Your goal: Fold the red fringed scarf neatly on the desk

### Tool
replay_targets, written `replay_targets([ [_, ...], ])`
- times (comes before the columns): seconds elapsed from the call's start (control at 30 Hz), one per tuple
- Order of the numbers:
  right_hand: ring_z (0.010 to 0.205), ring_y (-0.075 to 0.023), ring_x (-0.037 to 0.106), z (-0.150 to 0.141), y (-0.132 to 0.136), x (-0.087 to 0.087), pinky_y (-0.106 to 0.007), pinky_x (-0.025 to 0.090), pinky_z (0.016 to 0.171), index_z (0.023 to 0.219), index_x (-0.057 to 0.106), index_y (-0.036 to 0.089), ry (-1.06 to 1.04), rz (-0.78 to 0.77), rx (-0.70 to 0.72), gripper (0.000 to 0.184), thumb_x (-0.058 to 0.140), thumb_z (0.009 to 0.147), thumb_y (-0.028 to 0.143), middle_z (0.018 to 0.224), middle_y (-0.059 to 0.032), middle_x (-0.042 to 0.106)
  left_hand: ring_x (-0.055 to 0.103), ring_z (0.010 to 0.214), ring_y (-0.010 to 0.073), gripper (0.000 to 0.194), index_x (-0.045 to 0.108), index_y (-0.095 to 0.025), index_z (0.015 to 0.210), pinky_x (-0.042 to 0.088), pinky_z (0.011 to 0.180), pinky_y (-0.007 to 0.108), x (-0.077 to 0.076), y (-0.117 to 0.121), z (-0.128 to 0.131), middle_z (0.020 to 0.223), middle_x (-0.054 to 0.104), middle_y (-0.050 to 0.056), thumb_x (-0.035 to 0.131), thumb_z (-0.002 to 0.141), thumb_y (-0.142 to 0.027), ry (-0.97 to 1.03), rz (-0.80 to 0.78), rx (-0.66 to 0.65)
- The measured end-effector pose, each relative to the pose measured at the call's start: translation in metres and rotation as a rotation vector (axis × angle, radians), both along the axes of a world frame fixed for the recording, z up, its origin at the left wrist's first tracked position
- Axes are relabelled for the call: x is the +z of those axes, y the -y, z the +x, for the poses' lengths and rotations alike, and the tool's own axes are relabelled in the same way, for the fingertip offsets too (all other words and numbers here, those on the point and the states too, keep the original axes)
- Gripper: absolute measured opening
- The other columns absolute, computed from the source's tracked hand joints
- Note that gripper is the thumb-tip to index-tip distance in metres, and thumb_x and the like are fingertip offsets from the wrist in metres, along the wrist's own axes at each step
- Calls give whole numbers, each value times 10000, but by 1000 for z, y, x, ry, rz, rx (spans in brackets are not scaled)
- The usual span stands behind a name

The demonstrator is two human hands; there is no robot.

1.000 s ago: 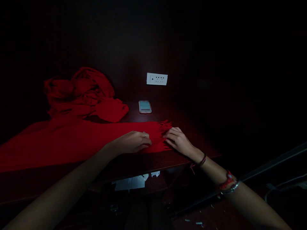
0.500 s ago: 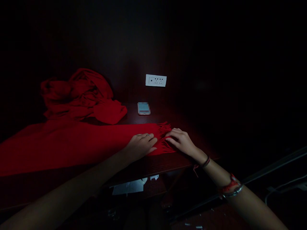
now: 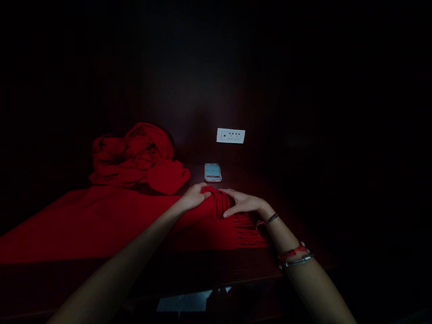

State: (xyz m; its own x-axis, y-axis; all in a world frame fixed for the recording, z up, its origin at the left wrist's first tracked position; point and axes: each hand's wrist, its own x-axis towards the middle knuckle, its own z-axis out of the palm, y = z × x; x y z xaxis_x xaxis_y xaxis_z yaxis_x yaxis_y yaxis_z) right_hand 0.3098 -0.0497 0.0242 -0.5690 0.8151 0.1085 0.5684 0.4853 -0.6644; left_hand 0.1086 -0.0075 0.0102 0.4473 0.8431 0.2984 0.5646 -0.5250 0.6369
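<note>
A red fringed scarf [image 3: 111, 216] lies spread along the dark tabletop. My left hand [image 3: 195, 197] is closed on its far edge near the fringed end, thumb on top, and the cloth there is lifted into a bunched fold. My right hand [image 3: 243, 202] rests against the fold and the fringe [image 3: 249, 234], with the thumb apart from the fingers; some fingertips are hidden by the cloth. Behind the spread part, a crumpled heap of red cloth [image 3: 138, 157] sits at the left.
A phone [image 3: 213, 173] with a lit screen lies just beyond my hands. On the dark wall behind it is a white socket panel [image 3: 231, 135]. Below the table's front edge, a pale sheet of paper [image 3: 184, 301] shows. The right side is very dark.
My left hand has moved to the far edge and taken hold of the scarf, which now bunches up there. My right hand has shifted along the fringe. The view has tilted up.
</note>
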Motion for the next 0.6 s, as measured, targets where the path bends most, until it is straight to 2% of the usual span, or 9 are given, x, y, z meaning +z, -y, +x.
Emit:
replay_targets([
  [0.17, 1076, -210, 428, 4, 0, -9, -370, 342, 906, 1279, 245, 140, -34, 130, -34, 856, 678, 571, 351, 1210, -148, 423, 553, 850, 185, 210, 536, -130, 845, 407, 784, 329, -6, -5, -4, 903, 605, 83, 372, 763, -231, -9, 65, 127],
  [0.27, 1160, -226, 324, -5, -3, -15, -377, 292, 942, 1304, 173, 145, -12, 278, -7, 967, 707, 524, 351, 1285, -157, 325, 564, 782, 190, 230, 549, -137, 781, 428, 709, 309, -11, -10, -5, 839, 618, 79, 365, 766, -274, -36, 39, 167],
  [0.33, 1182, -221, 289, -15, -4, -19, -363, 271, 956, 1302, 186, 158, 2, 367, 13, 956, 713, 520, 313, 1308, -142, 294, 563, 700, 181, 242, 550, -152, 708, 433, 629, 283, -15, -12, -5, 736, 619, 52, 371, 761, -307, -41, 17, 150],
  [0.4, 1116, -205, 387, -24, -7, -23, -345, 314, 921, 1243, 331, 167, 20, 402, -21, 715, 649, 607, 234, 1236, -115, 414, 543, 632, 165, 255, 537, -160, 639, 417, 570, 260, -18, -12, -6, 642, 594, 24, 387, 748, -335, -36, 13, 144],
  [0.47, 963, -183, 513, -28, -11, -25, -327, 375, 846, 1079, 517, 175, 10, 393, -120, 391, 537, 689, 161, 1054, -74, 570, 518, 590, 149, 245, 525, -160, 610, 394, 541, 242, -20, -12, -6, 588, 560, 4, 416, 727, -346, -17, 23, 167],
  [0.5, 868, -172, 553, -28, -13, -25, -316, 402, 796, 976, 577, 175, -23, 366, -190, 286, 497, 704, 141, 936, -53, 618, 506, 576, 141, 228, 525, -158, 612, 383, 533, 235, -20, -12, -6, 575, 547, -4, 435, 713, -341, 0, 25, 180],
  [0.6, 617, -128, 564, -25, -25, -19, -263, 445, 625, 782, 604, 155, -330, 160, -451, 155, 475, 702, 127, 660, -11, 617, 494, 562, 122, 165, 540, -154, 653, 365, 525, 214, -21, -13, -4, 580, 541, -18, 486, 670, -310, 101, -9, 174],
])
